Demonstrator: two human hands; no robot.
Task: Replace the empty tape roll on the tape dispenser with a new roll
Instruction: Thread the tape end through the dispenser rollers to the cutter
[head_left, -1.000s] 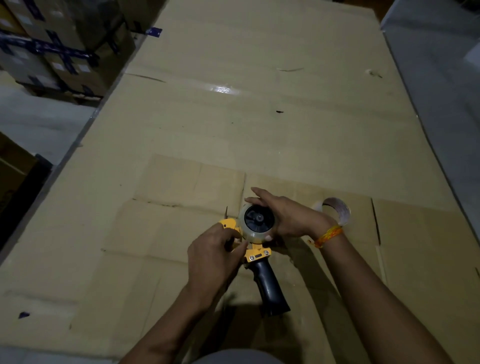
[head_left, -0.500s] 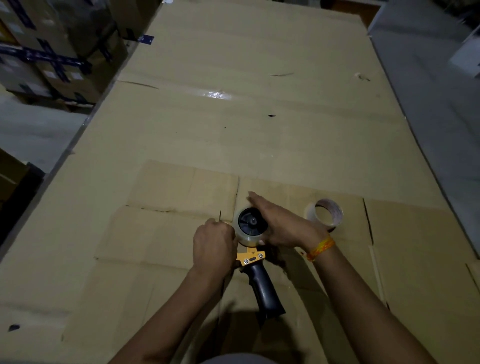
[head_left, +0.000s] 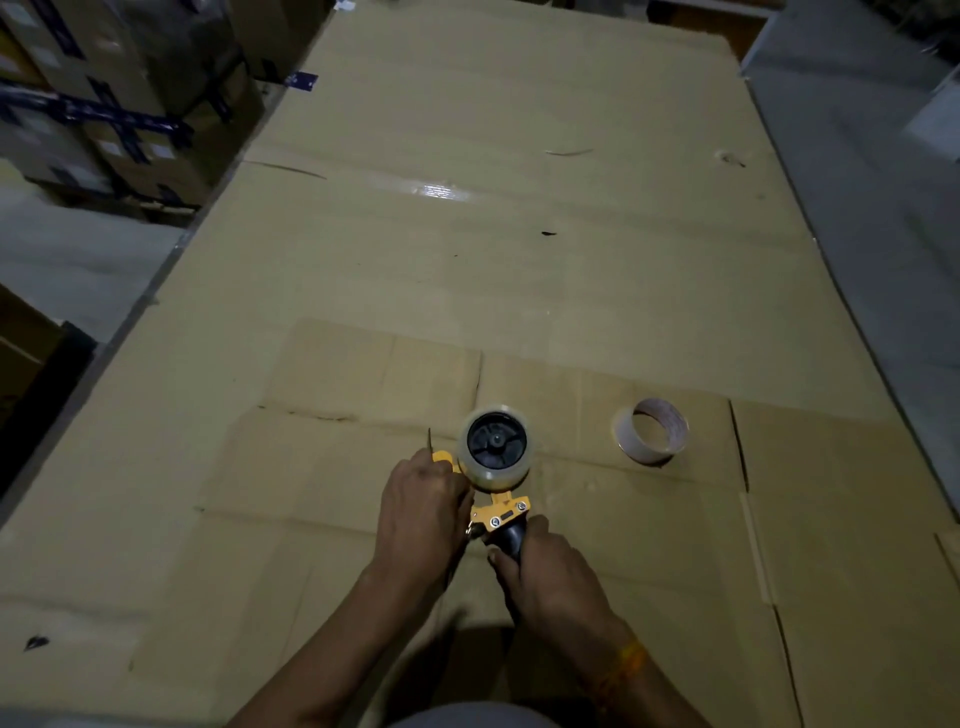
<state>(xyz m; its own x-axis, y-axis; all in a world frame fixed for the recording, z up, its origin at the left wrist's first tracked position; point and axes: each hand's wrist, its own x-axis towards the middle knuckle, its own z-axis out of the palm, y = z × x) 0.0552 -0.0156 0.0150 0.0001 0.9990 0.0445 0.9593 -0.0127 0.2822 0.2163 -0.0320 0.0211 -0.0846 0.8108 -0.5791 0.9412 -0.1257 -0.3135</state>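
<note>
A yellow tape dispenser (head_left: 501, 512) with a black handle lies on the cardboard-covered table (head_left: 519, 260). A clear new tape roll (head_left: 496, 452) sits on its black hub. My right hand (head_left: 540, 566) is wrapped around the black handle. At the dispenser's left front, by the yellow blade end, my left hand (head_left: 423, 512) grips; its fingertips are hidden. The empty cardboard tape core (head_left: 652, 430) stands on the table to the right, apart from both hands.
Taped cardboard boxes (head_left: 104, 104) are stacked beyond the table's left edge. Grey floor (head_left: 857, 182) runs along the right side. A flattened box (head_left: 363, 395) lies under the dispenser.
My right hand has left the tape roll and moved down onto the dispenser's handle. The roll now shows fully on the hub. My left hand stays at the blade end.
</note>
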